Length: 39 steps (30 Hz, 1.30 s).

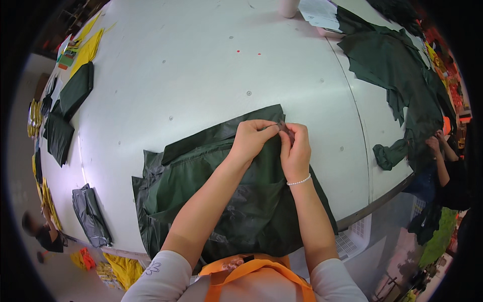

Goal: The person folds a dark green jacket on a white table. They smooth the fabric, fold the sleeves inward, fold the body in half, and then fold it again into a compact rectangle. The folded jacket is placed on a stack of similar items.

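A dark green garment [216, 201] of smooth, slightly shiny fabric lies bunched and folded on the white table [201, 75] in front of me, its near part hanging toward my lap. At its far right corner my left hand [253, 138] pinches the edge between thumb and fingers. Close beside it, my right hand [296, 151], with a beaded bracelet at the wrist, pinches the same edge. The fingertips nearly meet, and a small dark fold of fabric shows between them. Details of that fold are too small to make out.
More dark green fabric [397, 65] spreads along the right, where another person's hands [437, 143] touch it. Folded dark green pieces [75, 90] and a grey folded garment [91, 214] lie left. A white plastic basket [354, 236] stands below the table's right edge. Papers [319, 14] lie at the far side.
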Each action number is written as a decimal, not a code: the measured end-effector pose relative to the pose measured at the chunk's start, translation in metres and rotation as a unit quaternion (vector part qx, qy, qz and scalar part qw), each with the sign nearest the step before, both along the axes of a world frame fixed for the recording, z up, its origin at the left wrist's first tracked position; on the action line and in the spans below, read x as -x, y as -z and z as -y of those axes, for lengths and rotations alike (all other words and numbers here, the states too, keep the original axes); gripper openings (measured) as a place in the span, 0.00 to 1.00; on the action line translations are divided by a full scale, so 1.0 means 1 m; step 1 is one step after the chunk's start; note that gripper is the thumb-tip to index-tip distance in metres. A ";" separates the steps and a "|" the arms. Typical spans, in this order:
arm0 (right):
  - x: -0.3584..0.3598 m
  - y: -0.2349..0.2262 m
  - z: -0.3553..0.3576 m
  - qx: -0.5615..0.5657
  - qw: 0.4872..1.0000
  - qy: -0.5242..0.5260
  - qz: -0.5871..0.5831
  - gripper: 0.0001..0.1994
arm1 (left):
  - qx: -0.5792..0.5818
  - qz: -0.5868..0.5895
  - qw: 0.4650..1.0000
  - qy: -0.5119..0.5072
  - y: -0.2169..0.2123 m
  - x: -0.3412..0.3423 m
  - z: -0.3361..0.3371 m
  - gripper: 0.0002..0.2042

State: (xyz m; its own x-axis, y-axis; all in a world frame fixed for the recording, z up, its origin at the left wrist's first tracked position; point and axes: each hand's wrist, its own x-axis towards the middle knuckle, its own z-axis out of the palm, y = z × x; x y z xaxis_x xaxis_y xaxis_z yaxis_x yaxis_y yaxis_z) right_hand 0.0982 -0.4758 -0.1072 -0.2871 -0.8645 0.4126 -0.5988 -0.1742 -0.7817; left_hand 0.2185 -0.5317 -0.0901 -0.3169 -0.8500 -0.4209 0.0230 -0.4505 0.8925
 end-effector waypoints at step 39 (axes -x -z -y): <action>0.167 0.061 -0.055 -0.110 0.882 0.126 -0.440 0.11 | 0.311 0.573 0.721 -0.233 -0.004 -0.220 -0.208 0.23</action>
State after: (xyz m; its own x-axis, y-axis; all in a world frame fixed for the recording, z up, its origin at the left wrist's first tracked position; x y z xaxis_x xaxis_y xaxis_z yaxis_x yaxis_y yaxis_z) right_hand -0.0690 -0.4206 -0.1677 -0.1332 -0.9063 0.4012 -0.9889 0.1484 0.0069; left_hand 0.4389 -0.3232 -0.0859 0.3179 -0.8888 0.3301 -0.8714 -0.1368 0.4711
